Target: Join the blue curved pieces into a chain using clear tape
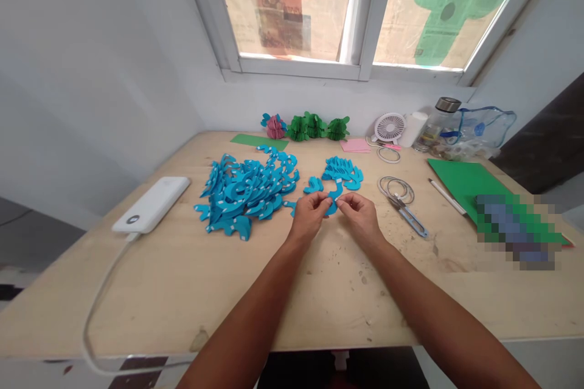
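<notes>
Between my two hands is a blue paper cutout [336,189] with a small white patch near its top. My left hand [312,213] pinches its left side, fingers closed. On the other side, my right hand [358,211] is closed in a pinch at the cutout's right edge. A large heap of blue curved paper cutouts [246,188], many with white patches, lies left of my hands. Just beyond my fingers sits a smaller stack of blue cutouts [342,171], with a little bunch of blue pieces [313,185] beside it.
A white power bank [152,203] with a cable lies at left. Folded green paper shapes [314,126] and a pink one [275,127] line the wall. To the right are scissors [410,217], a coiled cable [396,189], green sheets [460,179], a fan [390,127] and a bottle [438,124].
</notes>
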Demonstrator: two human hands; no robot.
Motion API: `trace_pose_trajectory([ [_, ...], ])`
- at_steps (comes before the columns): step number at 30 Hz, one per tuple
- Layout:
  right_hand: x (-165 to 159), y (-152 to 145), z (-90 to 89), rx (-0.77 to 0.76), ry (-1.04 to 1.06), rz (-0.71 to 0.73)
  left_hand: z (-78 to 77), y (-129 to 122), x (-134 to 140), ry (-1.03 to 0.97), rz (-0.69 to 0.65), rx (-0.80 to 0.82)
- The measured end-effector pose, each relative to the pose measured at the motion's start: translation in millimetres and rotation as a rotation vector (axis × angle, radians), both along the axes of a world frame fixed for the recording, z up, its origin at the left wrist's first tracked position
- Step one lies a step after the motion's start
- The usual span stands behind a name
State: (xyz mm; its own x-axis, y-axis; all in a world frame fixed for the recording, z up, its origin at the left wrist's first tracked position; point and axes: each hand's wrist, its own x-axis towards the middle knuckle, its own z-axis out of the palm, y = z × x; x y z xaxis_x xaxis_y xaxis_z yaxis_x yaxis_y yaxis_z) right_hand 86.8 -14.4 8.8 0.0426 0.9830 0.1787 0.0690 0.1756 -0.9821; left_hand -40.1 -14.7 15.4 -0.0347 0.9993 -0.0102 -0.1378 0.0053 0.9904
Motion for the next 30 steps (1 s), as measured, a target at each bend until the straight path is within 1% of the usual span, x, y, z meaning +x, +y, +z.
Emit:
trace_pose_trajectory([
  [7, 1.8, 1.3, -2.2, 0.002, -0.046, 0.009, 2.7, 0.2, -2.2, 0.036, 0.003, -0.013],
  [13, 2.2, 1.4, -3.1, 0.007, -0.038, 0.003, 3.6, -1.7, -1.6, -0.031, -0.019, -0.041],
  [16, 2.4, 1.9, -3.4, 0.003, -0.041, 0.017, 3.9, -1.4, -2.3, -0.022, -0.021, -0.029],
  [22, 2.6, 2.6, -4.6, -0.001, -0.073, 0.038, 1.8, 1.6, -3.0, 0.058, -0.072, 0.013],
  [30, 2.5, 1.6, -4.4, 0.005, -0.155, 0.047, -9.2, 5.5, -6.5, 0.233, -0.101, 0.144],
])
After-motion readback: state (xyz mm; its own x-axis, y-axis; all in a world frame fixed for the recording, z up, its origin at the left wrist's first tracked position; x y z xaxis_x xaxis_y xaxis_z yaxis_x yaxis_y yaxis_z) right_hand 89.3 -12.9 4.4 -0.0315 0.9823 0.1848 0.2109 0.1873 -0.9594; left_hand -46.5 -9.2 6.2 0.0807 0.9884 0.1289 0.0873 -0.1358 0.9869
